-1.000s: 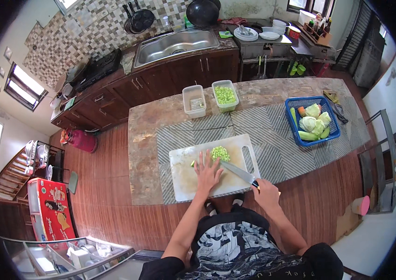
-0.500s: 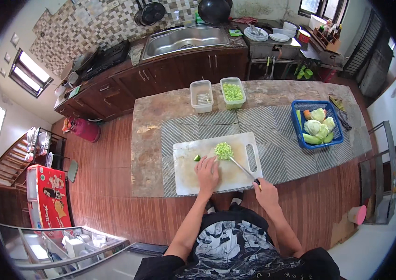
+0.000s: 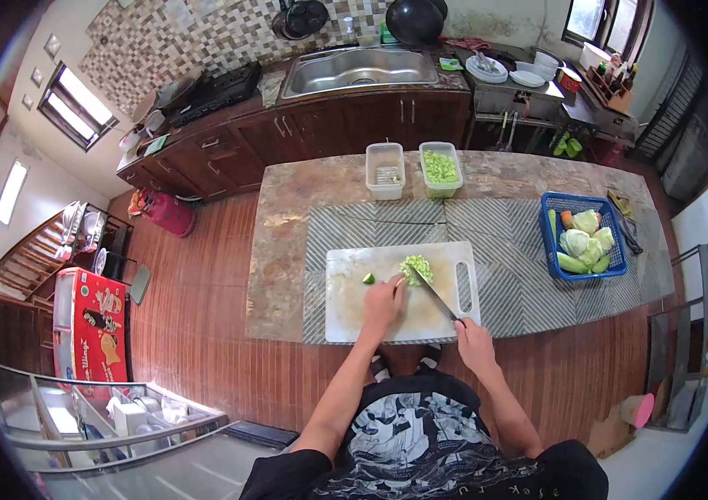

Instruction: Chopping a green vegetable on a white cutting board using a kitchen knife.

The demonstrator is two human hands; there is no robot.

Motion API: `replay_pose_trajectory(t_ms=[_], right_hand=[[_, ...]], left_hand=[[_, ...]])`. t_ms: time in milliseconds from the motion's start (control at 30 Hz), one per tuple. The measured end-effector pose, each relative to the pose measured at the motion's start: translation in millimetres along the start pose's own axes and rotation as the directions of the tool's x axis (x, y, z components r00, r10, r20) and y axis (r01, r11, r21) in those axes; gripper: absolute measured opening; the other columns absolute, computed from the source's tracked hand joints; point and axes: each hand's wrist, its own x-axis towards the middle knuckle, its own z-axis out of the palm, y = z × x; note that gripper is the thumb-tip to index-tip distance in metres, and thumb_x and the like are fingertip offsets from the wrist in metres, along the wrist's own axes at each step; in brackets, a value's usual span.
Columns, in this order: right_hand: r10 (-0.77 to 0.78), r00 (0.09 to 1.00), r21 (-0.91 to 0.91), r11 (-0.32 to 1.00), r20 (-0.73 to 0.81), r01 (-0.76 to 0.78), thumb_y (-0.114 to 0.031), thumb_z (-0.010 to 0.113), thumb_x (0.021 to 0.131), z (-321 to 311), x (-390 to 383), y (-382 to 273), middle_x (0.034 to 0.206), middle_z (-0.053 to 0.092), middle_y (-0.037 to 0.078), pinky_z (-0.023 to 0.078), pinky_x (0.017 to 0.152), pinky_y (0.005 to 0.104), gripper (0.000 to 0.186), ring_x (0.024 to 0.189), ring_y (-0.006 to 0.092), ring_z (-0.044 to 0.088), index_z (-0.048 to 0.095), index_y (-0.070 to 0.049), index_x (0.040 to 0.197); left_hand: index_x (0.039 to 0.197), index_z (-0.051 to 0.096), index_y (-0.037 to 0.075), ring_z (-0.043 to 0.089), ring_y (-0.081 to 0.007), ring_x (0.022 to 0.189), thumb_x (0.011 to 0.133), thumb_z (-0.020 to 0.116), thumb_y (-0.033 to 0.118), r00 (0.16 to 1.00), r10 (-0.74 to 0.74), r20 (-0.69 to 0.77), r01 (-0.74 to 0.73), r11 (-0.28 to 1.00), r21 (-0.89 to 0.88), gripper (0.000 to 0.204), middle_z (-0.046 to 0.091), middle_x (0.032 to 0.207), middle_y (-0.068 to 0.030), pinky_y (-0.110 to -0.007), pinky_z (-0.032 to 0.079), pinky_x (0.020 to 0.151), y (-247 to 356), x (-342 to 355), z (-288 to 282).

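A white cutting board (image 3: 345,312) lies on the near part of the table. Toward its right side sits a small heap of finely chopped green vegetable (image 3: 417,268), with a green end piece (image 3: 369,278) lying to its left. My right hand (image 3: 475,343) grips the handle of a kitchen knife (image 3: 439,301), whose blade slants up and left onto the heap. My left hand (image 3: 383,302) holds nothing that I can see; its fingers stretch to the heap's near left edge, close to the blade.
Beyond the board stand a plastic tub of chopped greens (image 3: 440,170) and a nearly empty tub (image 3: 385,174). A blue basket (image 3: 589,272) of cabbages and other vegetables is at the right. Behind the table runs a counter with a steel sink (image 3: 360,73).
My left hand has moved right, from the bare board to the heap's edge. The knife blade has come up over the heap. The whole view has shifted slightly.
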Motion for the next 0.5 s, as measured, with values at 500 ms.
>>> replay_pose_trajectory(t_ms=[500], right_hand=[[-0.001, 0.999, 0.066, 0.998, -0.043, 0.004, -0.032, 0.051, 0.105, -1.1, 10.2, 8.7, 0.077, 0.064, 0.030, 0.047, 0.068, 0.0597, 0.036, 0.078, 0.0529, 0.062, 0.063, 0.001, 0.095]], left_hand=[[0.129, 0.064, 0.012, 0.067, -0.0347, 0.077, 0.095, 0.065, 0.028, 0.959, 0.215, -0.185, -0.216, 0.976, 0.016, 0.037, 0.069, 0.085, -0.0150, -0.046, 0.054, 0.067, 3.6, 4.8, 26.7]])
